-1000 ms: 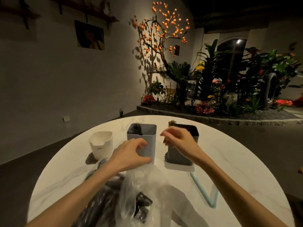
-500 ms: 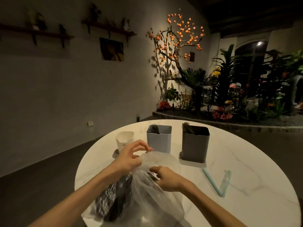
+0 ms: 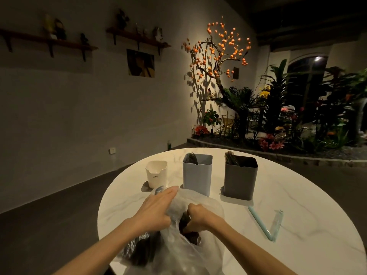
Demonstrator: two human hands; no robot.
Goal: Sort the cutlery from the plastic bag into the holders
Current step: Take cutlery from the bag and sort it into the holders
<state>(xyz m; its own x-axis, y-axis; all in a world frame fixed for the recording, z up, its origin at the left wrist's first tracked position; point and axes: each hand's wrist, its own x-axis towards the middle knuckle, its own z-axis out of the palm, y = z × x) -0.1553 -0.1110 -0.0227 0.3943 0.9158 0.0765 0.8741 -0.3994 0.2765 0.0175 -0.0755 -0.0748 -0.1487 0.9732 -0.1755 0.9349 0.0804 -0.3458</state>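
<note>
1. Head view: the plastic bag [image 3: 178, 253], at the near table [image 3: 297, 245] edge, is held open by the left hand [image 3: 156, 210].
2. Dark cutlery [image 3: 185, 225] inside is clutched by the right hand [image 3: 198, 216]; its axis cannot be told.
3. Bare tabletop is seen before the three holders [image 3: 196, 173].

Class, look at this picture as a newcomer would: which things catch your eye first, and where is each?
Nearest, two hands work a clear plastic bag of dark cutlery: the left hand holds it, the right hand reaches inside. Behind stand three holders in a row, white, pale blue and dark grey.
</note>
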